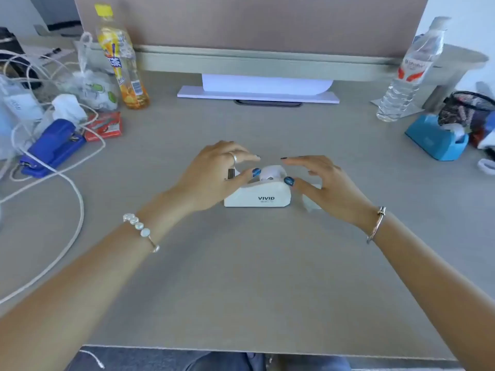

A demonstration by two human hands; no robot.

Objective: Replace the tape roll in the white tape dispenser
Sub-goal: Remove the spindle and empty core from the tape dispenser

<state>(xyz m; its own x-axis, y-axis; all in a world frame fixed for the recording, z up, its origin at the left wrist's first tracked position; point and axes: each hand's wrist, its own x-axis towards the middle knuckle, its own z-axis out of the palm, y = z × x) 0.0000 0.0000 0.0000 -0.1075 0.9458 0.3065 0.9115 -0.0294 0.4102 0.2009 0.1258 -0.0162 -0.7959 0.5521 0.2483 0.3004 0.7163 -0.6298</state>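
Note:
The white tape dispenser (261, 196), marked VIVID, stands in the middle of the grey desk. A whitish tape roll (272, 172) sits in its cradle, and the metal cutter shows at its left end. My left hand (214, 172) hovers over the left end with fingers spread, the thumb tip close to the roll. My right hand (325, 183) hovers at the right end, fingers apart, thumb tip by the roll's right side. Whether the thumbs touch the roll is unclear. Something white (312, 203) lies half hidden under my right hand.
A blue tape dispenser (436, 141) and a black mesh cup (467, 109) stand at the right, behind them a water bottle (409, 73). At the left lie a blue stapler (52, 147), a red box (104, 126), white cables (72, 210), plastic bags and a juice bottle (123, 62). A monitor base (257, 93) sits at the back.

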